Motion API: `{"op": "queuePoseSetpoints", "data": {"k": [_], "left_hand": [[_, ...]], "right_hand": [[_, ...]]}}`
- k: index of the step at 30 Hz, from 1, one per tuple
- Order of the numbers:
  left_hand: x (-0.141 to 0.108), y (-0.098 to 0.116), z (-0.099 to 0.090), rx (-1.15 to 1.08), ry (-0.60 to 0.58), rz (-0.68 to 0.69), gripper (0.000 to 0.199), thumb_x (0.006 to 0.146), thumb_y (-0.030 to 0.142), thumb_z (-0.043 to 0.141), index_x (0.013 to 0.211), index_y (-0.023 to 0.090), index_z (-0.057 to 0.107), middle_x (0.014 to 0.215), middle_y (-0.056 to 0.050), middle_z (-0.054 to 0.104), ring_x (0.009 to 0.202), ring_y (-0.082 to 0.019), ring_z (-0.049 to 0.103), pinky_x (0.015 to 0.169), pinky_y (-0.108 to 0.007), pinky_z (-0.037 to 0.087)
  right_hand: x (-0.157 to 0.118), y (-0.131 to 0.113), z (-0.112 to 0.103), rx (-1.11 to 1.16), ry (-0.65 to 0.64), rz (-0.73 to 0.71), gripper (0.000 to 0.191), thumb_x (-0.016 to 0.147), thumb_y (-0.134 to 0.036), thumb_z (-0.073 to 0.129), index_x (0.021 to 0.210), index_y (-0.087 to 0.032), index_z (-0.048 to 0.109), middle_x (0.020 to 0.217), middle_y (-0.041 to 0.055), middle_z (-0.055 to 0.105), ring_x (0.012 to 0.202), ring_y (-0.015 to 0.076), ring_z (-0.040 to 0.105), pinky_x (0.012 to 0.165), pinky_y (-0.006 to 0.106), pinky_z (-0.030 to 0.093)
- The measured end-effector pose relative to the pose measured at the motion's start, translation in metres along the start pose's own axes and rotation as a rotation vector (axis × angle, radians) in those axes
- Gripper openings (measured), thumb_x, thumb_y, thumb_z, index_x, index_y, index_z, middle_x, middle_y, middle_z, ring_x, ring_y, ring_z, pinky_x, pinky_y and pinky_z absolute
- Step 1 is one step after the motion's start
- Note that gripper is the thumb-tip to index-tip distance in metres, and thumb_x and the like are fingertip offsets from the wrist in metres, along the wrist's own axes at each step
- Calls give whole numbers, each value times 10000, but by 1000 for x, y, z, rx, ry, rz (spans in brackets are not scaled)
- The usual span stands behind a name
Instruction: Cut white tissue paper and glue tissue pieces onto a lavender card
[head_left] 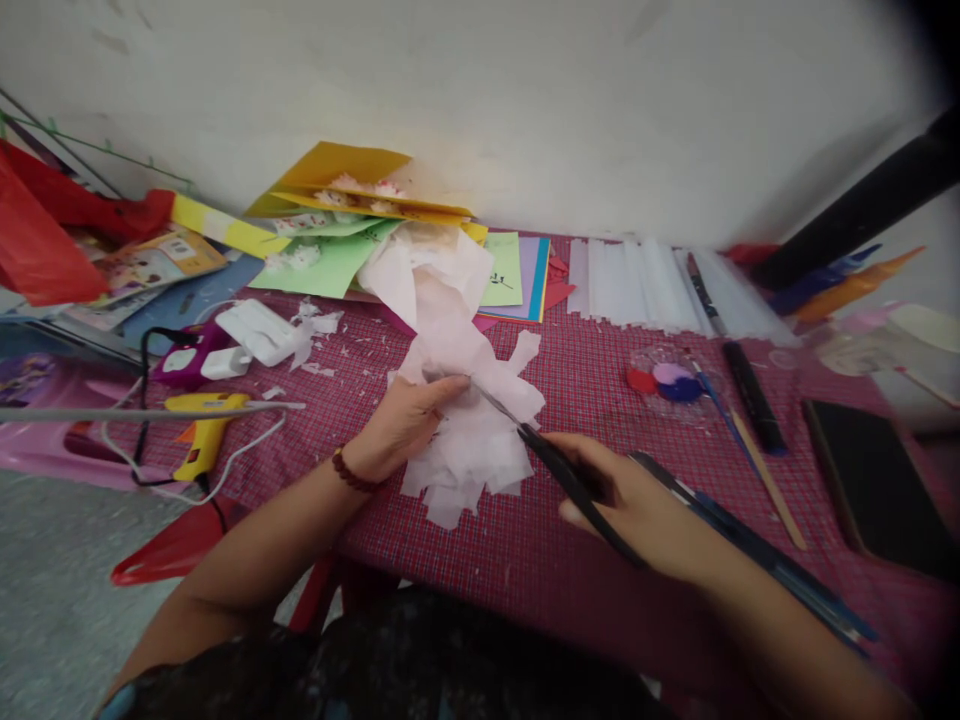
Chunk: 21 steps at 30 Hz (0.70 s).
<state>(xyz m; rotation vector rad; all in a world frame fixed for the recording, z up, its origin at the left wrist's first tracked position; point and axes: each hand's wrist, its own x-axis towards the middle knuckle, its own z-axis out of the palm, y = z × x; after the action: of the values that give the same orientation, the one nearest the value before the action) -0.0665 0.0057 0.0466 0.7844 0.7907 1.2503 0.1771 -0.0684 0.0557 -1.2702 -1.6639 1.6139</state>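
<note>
Thin white tissue paper [469, 455] lies in ragged, overlapping pieces in the middle of the table. My left hand [405, 415], wearing a dark bead bracelet, is closed on a piece of it between thumb and fingers. My right hand [619, 490] grips black-handled scissors [562, 470]. Their blades point up and left over the paper towards my left thumb. Whether the blades are parted cannot be made out, and their tips are partly hidden by my left hand.
Folded coloured paper [322, 255] leans at the back. A yellow glue gun [206, 430] and white chargers [259, 330] with cords lie left. Clear sticks [637, 285], paint pots [667, 380], a brush [765, 480] and a dark notebook [874, 490] sit right.
</note>
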Motion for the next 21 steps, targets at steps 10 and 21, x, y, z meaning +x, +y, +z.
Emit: {"op": "queuePoseSetpoints", "data": {"k": [10, 21], "left_hand": [[-2, -4, 5, -71, 12, -33, 413, 715, 151, 817, 1110, 217, 714, 971, -27, 774, 936, -190, 724, 936, -372, 542], [-3, -1, 6, -112, 6, -43, 367, 723, 138, 807, 1075, 205, 723, 921, -25, 769, 869, -182, 719, 885, -358, 551]], "right_hand": [[2, -1, 2, -2, 30, -9, 500, 797, -338, 729, 1273, -241, 611, 1159, 73, 721, 1125, 296, 660, 966, 466, 524], [0, -2, 7, -49, 39, 36, 509, 797, -339, 713, 1283, -238, 600, 1033, 59, 739, 960, 262, 699, 865, 430, 556]]}}
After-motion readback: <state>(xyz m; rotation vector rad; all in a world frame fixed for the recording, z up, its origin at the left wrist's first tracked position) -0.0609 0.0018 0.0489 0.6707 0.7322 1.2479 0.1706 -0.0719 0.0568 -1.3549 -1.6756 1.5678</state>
